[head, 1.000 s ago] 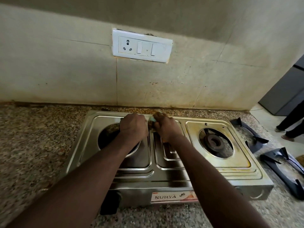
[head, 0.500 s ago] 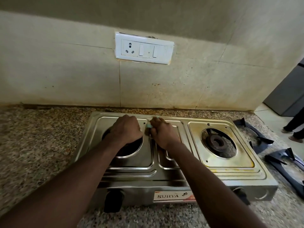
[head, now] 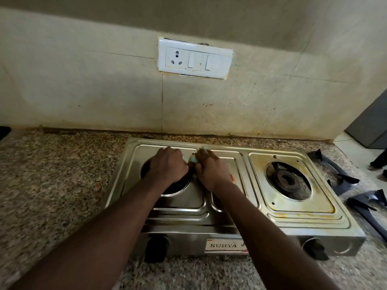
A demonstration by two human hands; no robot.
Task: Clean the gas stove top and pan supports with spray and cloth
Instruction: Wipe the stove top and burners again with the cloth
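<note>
A steel two-burner gas stove [head: 293, 222] sits on the granite counter, its right half stained yellow-brown. My right hand [head: 211, 170] presses down on the raised middle strip near the stove's back edge, shut on a small pale blue-green cloth [head: 192, 159] that peeks out between my hands. My left hand [head: 169, 165] is curled into a fist over the left burner opening, touching the right hand. The right burner [head: 287, 181] is bare. Two dark pan supports [head: 340, 177] [head: 369, 206] lie on the counter to the right of the stove. No spray bottle is in view.
A white socket and switch plate [head: 194, 58] hangs on the tiled wall behind the stove. Black knobs [head: 156, 248] [head: 315, 249] stick out of the stove front. At the far right, past the counter's end, a person's feet [head: 379, 166] stand on the floor by a grey cabinet.
Both hands stay pressed together at the back middle of the stove, shifting only slightly. My head has moved, so the stove sits further right in view.
</note>
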